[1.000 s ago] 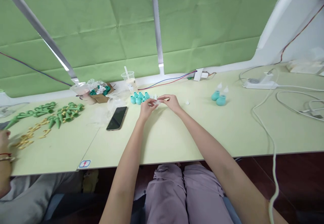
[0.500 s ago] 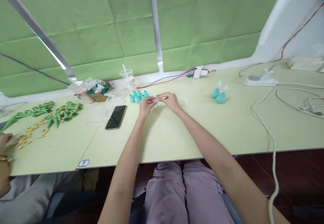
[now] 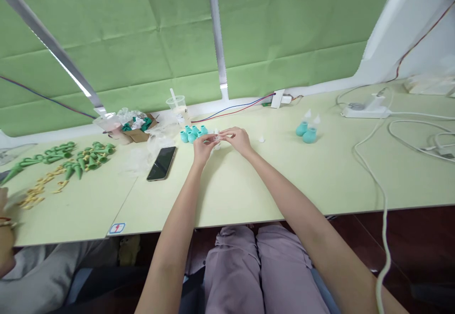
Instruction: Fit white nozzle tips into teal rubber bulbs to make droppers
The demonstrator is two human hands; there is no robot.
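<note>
Mid-frame, the left hand [image 3: 204,148] and right hand [image 3: 239,140] held a small translucent piece [image 3: 217,138] in narrow, pinching grips beside teal bulbs [image 3: 191,137] on the bench [image 3: 234,195].

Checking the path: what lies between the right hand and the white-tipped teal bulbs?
One small white piece on the tabletop, in the head view.

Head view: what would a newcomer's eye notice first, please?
Probably the broad green sheet across the background. Below it, the left hand and right hand meet around a small pale piece at the centre, with turquoise bulbs clustered just beyond the left hand. Green cone-like pieces lie at the left.
</note>
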